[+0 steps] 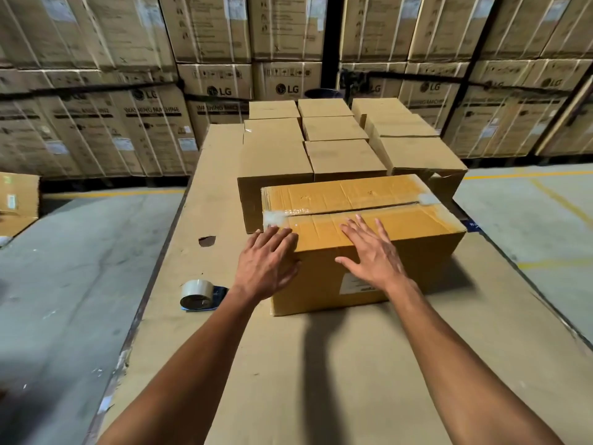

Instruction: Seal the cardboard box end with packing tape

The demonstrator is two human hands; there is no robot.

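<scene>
A brown cardboard box [414, 252] lies on a cardboard-covered table [321, 364]. Its top flaps are closed, and clear tape runs along the middle seam, with shiny patches at both ends. My left hand [268, 261] rests flat on the box's near left corner, fingers spread. My right hand [370, 252] lies flat over the near top edge, fingers apart, holding nothing. A roll of clear packing tape [196, 294] lies on the table to the left of the box, beside a dark blue object.
Several smaller closed cartons [337, 146] stand in rows behind the box. Tall stacks of washing machine cartons [128, 91] fill the back. The concrete floor [64, 268] lies on both sides of the table, with yellow lines at the right.
</scene>
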